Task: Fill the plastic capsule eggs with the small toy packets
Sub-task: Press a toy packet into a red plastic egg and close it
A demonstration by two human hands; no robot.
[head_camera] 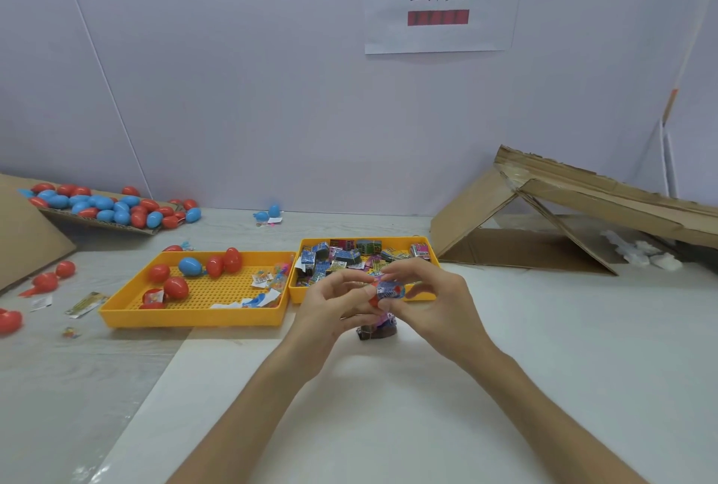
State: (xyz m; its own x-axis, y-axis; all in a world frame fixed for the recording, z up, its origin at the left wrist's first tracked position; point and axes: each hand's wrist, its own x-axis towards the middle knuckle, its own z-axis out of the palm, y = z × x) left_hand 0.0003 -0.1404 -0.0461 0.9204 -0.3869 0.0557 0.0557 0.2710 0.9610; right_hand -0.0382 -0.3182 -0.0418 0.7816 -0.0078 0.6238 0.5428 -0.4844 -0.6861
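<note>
My left hand (pixel 330 312) and my right hand (pixel 431 301) meet above the white table, just in front of the right yellow tray (pixel 423 241). Between the fingertips sits a red capsule egg half (pixel 373 299) with a small blue toy packet (pixel 390 291) pressed into it. The left fingers curl round the red half; the right thumb and fingers pinch the packet. Another dark packet (pixel 375 332) lies on the table below my hands. The right tray holds several toy packets (pixel 342 256). The left yellow tray (pixel 186 318) holds red eggs (pixel 176 286) and a blue egg (pixel 190 266).
A heap of red and blue eggs (pixel 112 206) lies on cardboard at the far left. Loose red eggs (pixel 9 320) and packets sit on the left table edge. A collapsed cardboard box (pixel 563 219) stands at the right. A blue egg (pixel 272 211) rests by the wall.
</note>
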